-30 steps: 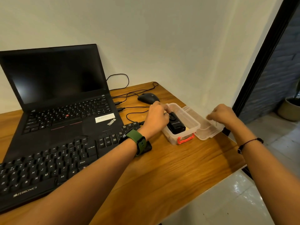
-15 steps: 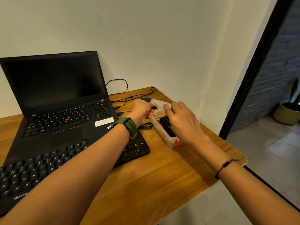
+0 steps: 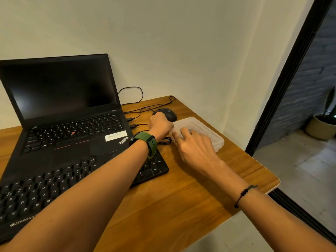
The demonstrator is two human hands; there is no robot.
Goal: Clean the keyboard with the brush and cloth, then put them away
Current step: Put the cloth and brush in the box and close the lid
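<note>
A clear plastic box (image 3: 209, 132) stands on the wooden table (image 3: 181, 197) near its right edge, with its lid lying on top. My right hand (image 3: 195, 148) rests on the lid, its fingers pressing down near the box's left end. My left hand (image 3: 161, 125) grips the left end of the box, fingers curled and mostly hidden behind the back of the hand. A dark shape shows faintly through the lid; brush and cloth cannot be made out. The black external keyboard (image 3: 45, 188) lies under my left forearm.
An open black laptop (image 3: 72, 131) stands behind the keyboard. A black mouse (image 3: 170, 113) sits just behind my left hand, with cables (image 3: 134, 91) trailing to the wall. The table edge drops off to the right, beside a black door frame (image 3: 283, 84) and a potted plant (image 3: 320, 128).
My right hand brought the lid from the right side of the box over onto it and now presses it down. My left hand stayed at the box's left end. The view tilted up.
</note>
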